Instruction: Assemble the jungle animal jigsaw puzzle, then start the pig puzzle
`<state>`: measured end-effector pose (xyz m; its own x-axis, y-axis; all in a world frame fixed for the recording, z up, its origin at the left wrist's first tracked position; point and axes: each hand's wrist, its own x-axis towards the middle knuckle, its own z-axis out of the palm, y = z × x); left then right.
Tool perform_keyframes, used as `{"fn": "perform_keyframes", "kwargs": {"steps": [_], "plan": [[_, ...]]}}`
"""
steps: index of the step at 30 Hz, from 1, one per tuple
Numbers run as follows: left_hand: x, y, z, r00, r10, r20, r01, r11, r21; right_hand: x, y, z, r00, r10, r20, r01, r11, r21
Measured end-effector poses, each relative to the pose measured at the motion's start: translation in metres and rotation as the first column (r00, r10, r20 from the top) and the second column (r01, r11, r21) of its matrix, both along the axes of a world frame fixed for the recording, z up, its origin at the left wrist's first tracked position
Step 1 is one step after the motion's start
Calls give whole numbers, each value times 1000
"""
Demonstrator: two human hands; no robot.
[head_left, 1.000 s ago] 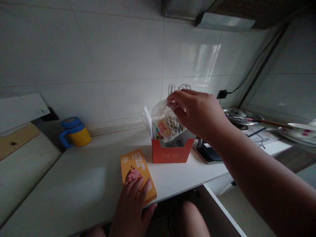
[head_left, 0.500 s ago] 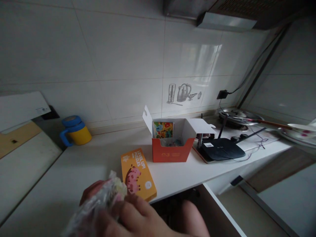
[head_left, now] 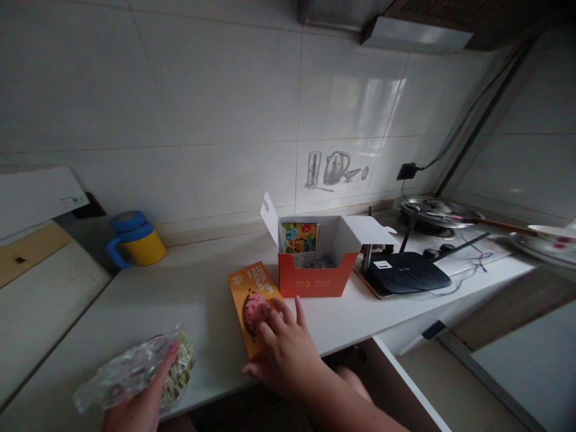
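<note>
My left hand is at the bottom left, its fingers closed on a clear plastic bag of puzzle pieces that lies near the counter's front edge. To the right, my right hand rests with fingers spread flat on a flat orange puzzle box lying on the white counter. Just behind it stands an open orange carton with its white flaps up. A colourful card and more small pieces show inside the carton.
A blue and yellow mug stands at the back left by the tiled wall. Right of the carton lies a black router with antennas and cables. Beyond it are a stove with a pan and a plate.
My right hand lifted the bag out of the carton and brought it down to my left hand at the front left. My right hand now lies on the flat orange box, which has shifted and turned slightly.
</note>
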<state>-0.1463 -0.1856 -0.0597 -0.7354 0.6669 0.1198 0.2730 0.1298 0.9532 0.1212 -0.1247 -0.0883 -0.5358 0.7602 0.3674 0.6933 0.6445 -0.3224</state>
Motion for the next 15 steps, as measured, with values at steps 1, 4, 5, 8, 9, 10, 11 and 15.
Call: {"fn": "perform_keyframes", "kwargs": {"steps": [1, 4, 5, 8, 9, 10, 11, 15], "plan": [[0, -2, -5, 997, -28, 78, 30, 999, -29, -2, -1, 1, 1000, -28, -11, 28, 999, -15], [-4, -7, -15, 988, -94, 119, 102, 993, -63, -13, -10, -10, 991, -121, -56, 121, 993, -9], [-6, -8, -16, 989, -104, 105, 111, 992, -64, -16, -14, -16, 985, -151, -81, 152, 988, 4], [-11, -12, -15, 992, -95, 83, 100, 993, -57, -19, -26, -32, 970, -199, -143, 208, 977, 49], [-12, -12, -13, 992, -90, 84, 96, 994, -61, -16, -29, -34, 969, -193, -154, 205, 976, 67], [-13, -13, -12, 993, -81, 89, 87, 994, -67, -11, -32, -35, 971, -174, -162, 190, 978, 90], [-14, -13, -10, 993, -69, 101, 76, 995, -71, -4, -35, -35, 975, -149, -164, 169, 979, 117], [-12, -14, -5, 992, -56, 110, 61, 997, -45, 39, -44, -33, 997, -2, -72, 23, 955, 297]]}}
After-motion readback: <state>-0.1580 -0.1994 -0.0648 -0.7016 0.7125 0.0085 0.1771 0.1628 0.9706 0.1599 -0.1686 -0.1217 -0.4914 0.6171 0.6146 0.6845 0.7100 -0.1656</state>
